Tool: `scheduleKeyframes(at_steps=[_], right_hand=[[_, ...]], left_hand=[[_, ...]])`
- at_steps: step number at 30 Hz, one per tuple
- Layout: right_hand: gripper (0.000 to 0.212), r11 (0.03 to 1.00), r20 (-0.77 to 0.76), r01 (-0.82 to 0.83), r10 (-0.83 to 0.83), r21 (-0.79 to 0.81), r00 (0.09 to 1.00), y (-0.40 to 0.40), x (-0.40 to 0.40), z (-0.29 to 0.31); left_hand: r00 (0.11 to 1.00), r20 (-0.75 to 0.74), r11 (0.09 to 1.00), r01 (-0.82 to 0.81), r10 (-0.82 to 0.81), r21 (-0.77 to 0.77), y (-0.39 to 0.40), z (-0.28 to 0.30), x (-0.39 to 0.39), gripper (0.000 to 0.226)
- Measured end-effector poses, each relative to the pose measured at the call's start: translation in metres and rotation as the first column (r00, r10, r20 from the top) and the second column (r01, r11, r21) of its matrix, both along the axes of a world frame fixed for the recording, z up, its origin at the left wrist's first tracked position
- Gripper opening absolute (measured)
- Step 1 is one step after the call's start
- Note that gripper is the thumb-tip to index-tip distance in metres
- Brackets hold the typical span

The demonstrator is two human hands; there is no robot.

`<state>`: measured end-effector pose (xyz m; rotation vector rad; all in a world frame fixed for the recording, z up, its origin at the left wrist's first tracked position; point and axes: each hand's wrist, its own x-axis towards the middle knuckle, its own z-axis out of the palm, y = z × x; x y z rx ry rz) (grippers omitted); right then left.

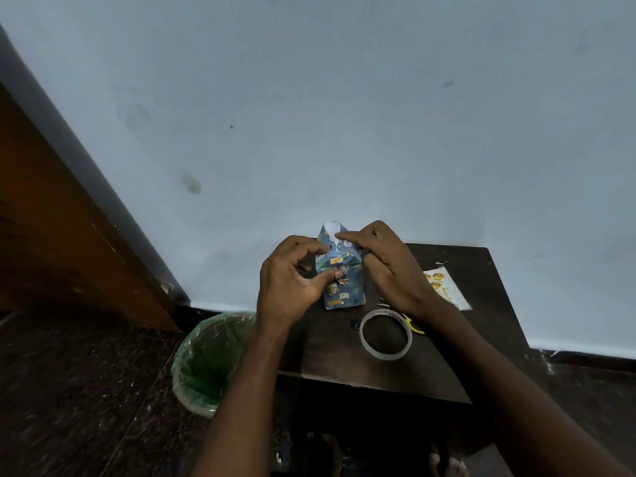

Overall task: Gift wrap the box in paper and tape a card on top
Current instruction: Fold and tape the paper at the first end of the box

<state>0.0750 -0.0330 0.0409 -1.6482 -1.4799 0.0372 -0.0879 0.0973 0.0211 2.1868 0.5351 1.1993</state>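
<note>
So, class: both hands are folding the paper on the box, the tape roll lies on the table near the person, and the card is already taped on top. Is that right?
Not quite. In the head view the card lies loose on the table, right of the box, not taped on top. The left hand and right hand do fold the paper, and the tape roll lies nearer the person.

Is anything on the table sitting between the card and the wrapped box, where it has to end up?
Only the right hand. It lies between the card and the wrapped box, fingers on the paper flap. The tape roll lies nearer the table's front edge, outside that line.
</note>
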Motion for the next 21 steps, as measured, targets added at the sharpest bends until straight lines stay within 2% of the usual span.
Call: scheduleKeyframes(at_steps=[3,11,14,17,21], right_hand=[[0.044,0.999,0.010,0.035,-0.034,-0.040,0.999,0.006,0.005,0.003],[0.044,0.961,0.221,0.076,-0.016,-0.266,0.975,0.014,0.000,0.015],[0.027,0.958,0.276,0.111,-0.036,-0.264,0.960,0.015,-0.003,0.016],[0.022,0.962,0.304,0.129,-0.052,-0.240,0.951,0.016,-0.002,0.016],[0.014,0.985,0.240,0.119,-0.086,-0.128,0.967,0.013,0.000,0.014]], left_hand=[[1.000,-0.009,1.000,-0.001,0.001,-0.016,0.000,0.002,0.000,0.042],[0.998,-0.070,1.000,0.002,-0.001,0.020,0.001,0.005,0.003,0.051],[0.997,-0.074,1.000,0.003,-0.002,0.017,0.002,0.004,0.002,0.051],[0.997,-0.078,0.999,0.016,-0.013,0.032,0.003,0.006,0.002,0.051],[0.997,-0.083,0.999,0.013,-0.008,0.050,0.004,0.005,0.001,0.049]])
